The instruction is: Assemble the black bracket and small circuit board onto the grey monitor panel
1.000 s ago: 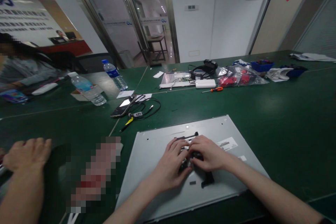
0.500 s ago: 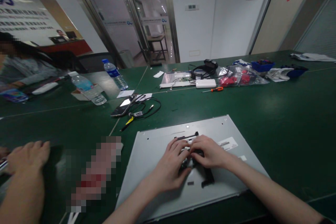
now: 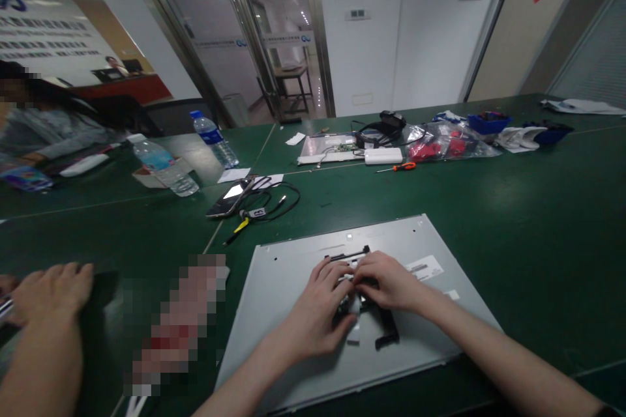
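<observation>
A flat grey metal panel [image 3: 288, 293], like the back of a display, lies on the green table in front of me. Both hands meet over black plastic frame parts [image 3: 388, 331] at its middle. My left hand [image 3: 320, 303] is curled over them, its thumb beside a small pale strip [image 3: 353, 337]. Fingertips of my right hand [image 3: 386, 281] are bent down against the parts, close to the left fingers. Whatever the fingertips grip is hidden beneath them. Behind the hands shows a thin black bar [image 3: 347, 254], and a white label [image 3: 425, 267] is beside my right wrist.
A phone [image 3: 227, 199] and cable lie beyond the panel, with bottles [image 3: 163, 166] farther left. An orange screwdriver [image 3: 403, 167], a white box [image 3: 383, 156] and bagged red parts [image 3: 440, 143] lie at the back. Another person's hand [image 3: 53, 290] rests at left.
A pale strip now shows below my left thumb where a small dark mark was visible before. My hands have barely shifted.
</observation>
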A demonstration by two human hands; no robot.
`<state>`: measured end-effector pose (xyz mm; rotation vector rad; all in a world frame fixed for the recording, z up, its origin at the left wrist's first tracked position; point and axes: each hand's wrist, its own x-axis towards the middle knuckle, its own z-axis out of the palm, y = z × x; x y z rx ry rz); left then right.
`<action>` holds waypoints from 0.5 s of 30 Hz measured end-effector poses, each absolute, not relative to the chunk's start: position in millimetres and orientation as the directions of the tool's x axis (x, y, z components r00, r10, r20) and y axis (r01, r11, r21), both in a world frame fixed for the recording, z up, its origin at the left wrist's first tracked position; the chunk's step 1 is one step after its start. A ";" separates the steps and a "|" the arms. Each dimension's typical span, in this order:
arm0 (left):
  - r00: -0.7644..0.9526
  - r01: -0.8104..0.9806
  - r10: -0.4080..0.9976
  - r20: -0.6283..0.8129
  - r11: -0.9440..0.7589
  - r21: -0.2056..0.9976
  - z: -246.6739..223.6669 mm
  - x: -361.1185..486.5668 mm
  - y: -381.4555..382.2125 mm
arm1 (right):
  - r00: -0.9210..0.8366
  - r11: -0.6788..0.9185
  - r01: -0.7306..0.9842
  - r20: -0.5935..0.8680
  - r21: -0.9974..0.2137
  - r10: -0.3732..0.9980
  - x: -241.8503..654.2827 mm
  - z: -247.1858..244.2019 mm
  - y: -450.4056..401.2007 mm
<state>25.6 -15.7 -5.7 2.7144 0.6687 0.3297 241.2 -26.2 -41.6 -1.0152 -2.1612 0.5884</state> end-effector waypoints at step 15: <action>0.860 0.422 0.493 0.130 -0.831 0.363 -7.5 25.6 -14.5 | -0.491 0.621 0.500 0.393 -0.604 0.778 241.2 -52.9 -21.4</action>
